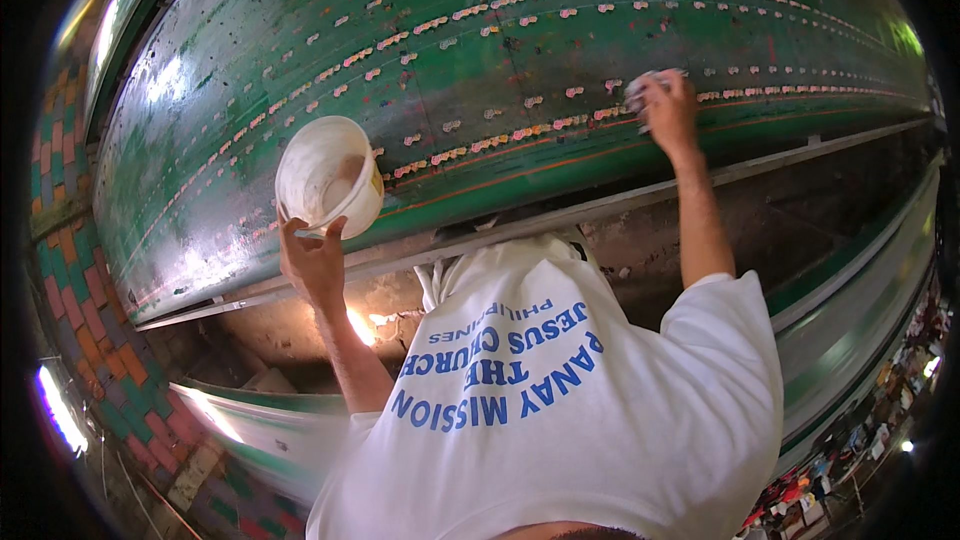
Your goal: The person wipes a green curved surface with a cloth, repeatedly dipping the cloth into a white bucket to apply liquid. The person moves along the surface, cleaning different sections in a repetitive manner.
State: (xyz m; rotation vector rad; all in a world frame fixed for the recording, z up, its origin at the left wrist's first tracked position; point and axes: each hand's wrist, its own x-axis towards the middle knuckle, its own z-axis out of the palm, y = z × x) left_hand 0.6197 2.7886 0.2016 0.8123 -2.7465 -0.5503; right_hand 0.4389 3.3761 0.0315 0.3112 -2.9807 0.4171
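My left hand (313, 255) grips the rim of a white plastic bucket (300, 165), thumb and fingers closed on its near edge. The bucket tilts so its mouth shows, with a little pale matter at the bottom. Farther right, my right hand (668, 110) is closed round a crumpled whitish cloth (640, 92) and presses it to a long green table (560, 45). Rows of small pink and yellow printed marks (490, 143) run along the green surface, and the cloth lies over the nearest row. The right hand is slightly blurred.
A metal rail (540, 223) edges the table's near side, just before my body. Behind me runs another pale, green-edged table (265, 430). Coloured paving bricks (120, 370) cover the floor at left. Scattered small items (860, 440) lie at the lower right.
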